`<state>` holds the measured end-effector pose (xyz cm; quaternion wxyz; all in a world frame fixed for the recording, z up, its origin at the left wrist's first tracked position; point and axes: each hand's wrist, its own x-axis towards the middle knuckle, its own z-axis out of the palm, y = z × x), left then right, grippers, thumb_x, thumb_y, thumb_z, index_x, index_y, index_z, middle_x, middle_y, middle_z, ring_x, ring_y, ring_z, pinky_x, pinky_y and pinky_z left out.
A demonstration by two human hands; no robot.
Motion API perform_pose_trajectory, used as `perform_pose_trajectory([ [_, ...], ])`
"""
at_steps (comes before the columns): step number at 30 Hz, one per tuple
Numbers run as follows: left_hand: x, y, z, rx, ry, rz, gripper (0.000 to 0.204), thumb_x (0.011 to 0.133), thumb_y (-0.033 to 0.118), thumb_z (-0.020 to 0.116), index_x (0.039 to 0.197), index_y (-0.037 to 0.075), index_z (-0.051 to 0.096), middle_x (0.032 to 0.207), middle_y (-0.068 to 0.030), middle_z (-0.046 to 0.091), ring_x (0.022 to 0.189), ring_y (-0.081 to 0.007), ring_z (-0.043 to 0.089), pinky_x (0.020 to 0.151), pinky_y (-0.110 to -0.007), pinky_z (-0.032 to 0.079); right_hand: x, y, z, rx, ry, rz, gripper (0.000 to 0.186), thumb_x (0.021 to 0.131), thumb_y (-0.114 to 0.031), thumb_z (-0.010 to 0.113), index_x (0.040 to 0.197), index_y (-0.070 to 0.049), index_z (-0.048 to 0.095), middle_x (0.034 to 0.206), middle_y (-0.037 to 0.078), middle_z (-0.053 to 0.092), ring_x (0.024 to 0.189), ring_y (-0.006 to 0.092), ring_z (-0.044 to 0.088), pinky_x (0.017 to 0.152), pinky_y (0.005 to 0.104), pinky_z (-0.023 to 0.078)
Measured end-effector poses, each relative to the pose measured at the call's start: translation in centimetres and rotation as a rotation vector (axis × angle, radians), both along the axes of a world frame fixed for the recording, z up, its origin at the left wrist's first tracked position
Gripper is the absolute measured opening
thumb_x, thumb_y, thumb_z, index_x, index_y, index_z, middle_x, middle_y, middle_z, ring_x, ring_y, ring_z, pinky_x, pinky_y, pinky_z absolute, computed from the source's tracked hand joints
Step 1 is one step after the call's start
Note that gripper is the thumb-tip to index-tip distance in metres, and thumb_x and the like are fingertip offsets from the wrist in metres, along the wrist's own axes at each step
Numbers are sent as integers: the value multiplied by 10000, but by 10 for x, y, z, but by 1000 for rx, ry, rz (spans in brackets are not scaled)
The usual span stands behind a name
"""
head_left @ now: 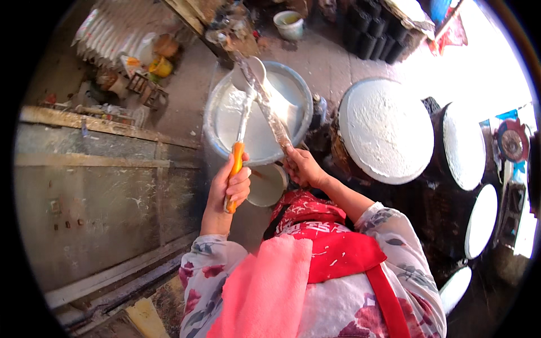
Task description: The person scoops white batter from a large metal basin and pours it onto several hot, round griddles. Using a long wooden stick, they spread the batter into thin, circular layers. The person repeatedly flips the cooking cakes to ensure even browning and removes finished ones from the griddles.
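My left hand (228, 191) is closed round the orange handle of a ladle (237, 160). Its shaft and round head are coated white and reach over a wide round basin (207, 121) of white, paint-like liquid (242, 127). In my right hand (304, 169) is a long flat stick (273, 119) smeared with white. The stick slants up to the left and crosses the ladle just below its head; whether the two touch, I cannot tell. Below the basin stands a smaller bucket (267, 186), partly hidden by the basin and my right hand.
Large dark drums with white tops (386, 130) stand in a row on the right. A wooden-framed panel (101, 197) runs along the left. Farther off are a small white bucket (289, 25), black cylinders (375, 31) and a yellow pot (161, 67).
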<state>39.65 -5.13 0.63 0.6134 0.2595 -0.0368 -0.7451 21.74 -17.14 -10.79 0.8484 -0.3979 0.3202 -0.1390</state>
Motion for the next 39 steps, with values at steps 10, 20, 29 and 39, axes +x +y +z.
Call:
perform_pose_trajectory([
  [10,17,-1,-67,175,-337,365,318,952,384,460,1090,97,465,567,31,355,390,-52,326,376,-205,309,-6,-13,55,-1323,207,-72,332,930,-311,467,751,-37,521,631,211,560,631,417,559,560,493,431],
  [20,37,-20,-104,309,-813,307,347,941,394,477,1062,70,449,559,19,388,391,-60,370,337,-215,316,-93,-6,7,-609,394,-296,434,960,-387,434,747,-26,547,504,18,455,465,103,438,458,286,360],
  [29,75,-37,88,-314,-309,57,387,993,352,354,1190,28,432,600,33,353,375,-19,341,356,-162,367,-105,-4,5,-536,338,-389,445,967,-404,410,744,-33,514,481,3,435,389,87,416,378,252,326],
  [39,90,-41,57,-118,-220,166,339,986,294,405,1134,-3,475,618,31,378,429,-29,379,387,-170,365,-107,25,-12,-448,331,-374,438,966,-400,413,741,-37,508,497,-4,431,391,89,404,369,251,323],
])
